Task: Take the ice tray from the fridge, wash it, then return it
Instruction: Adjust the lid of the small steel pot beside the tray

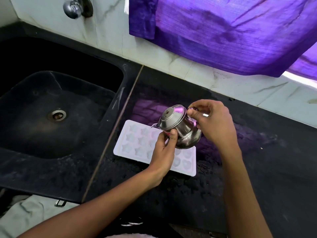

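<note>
Both hands (164, 148) tilt steel kettle (180, 127) over ice tray (135, 143)

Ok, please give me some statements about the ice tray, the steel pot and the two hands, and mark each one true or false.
1. The white ice tray lies on the black counter, beside the sink. True.
2. The ice tray is inside the sink. False: it is on the counter, to the right of the sink.
3. Both hands hold the steel pot tilted above the tray. True: the left hand supports its body, and the right hand grips the handle.
4. The pot has no lid. False: a steel lid covers it.
5. A purple cloth hangs over the wall behind the counter. True.
6. The sink holds dirty dishes. False: only its drain shows.
</note>
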`<state>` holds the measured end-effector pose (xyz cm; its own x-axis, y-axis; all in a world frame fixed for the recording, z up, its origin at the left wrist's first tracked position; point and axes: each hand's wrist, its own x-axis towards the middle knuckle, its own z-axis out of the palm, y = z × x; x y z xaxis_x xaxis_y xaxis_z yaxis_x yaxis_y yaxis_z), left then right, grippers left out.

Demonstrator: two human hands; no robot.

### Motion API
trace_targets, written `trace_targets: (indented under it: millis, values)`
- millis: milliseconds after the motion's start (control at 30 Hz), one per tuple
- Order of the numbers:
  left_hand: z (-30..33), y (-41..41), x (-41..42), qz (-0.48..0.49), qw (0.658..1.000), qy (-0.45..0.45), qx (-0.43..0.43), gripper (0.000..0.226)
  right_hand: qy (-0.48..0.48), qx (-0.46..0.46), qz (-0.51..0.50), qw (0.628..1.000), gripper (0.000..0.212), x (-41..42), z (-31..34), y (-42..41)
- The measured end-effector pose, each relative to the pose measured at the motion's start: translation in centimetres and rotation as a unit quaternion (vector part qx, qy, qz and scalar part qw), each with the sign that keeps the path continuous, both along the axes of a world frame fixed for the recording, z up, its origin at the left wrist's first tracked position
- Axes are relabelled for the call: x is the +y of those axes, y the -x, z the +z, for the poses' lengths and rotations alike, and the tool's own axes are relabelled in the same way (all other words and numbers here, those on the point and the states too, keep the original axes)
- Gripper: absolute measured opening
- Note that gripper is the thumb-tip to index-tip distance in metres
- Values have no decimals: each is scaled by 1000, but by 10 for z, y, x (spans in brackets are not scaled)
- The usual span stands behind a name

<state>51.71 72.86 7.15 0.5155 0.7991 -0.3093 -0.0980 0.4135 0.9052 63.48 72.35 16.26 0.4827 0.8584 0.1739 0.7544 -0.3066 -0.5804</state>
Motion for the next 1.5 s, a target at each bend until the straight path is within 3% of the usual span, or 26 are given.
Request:
trace_targets:
  millis: [500,933,1133,1500]
  values:
    - [3,-2,-3,9,998,-57,9,35,-33,56,23,998,10,-4,2,-6]
    - [-13,-9,-17,24,995,-72,62,42,27,-29,56,998,11,-5,-3,5]
    - [-13,-8,-19,22,995,-61,80,24,43,-40,61,996,9,-4,-3,8]
    - [-12,-6,-22,14,995,-68,67,29,52,-54,65,995,9,-7,1,10]
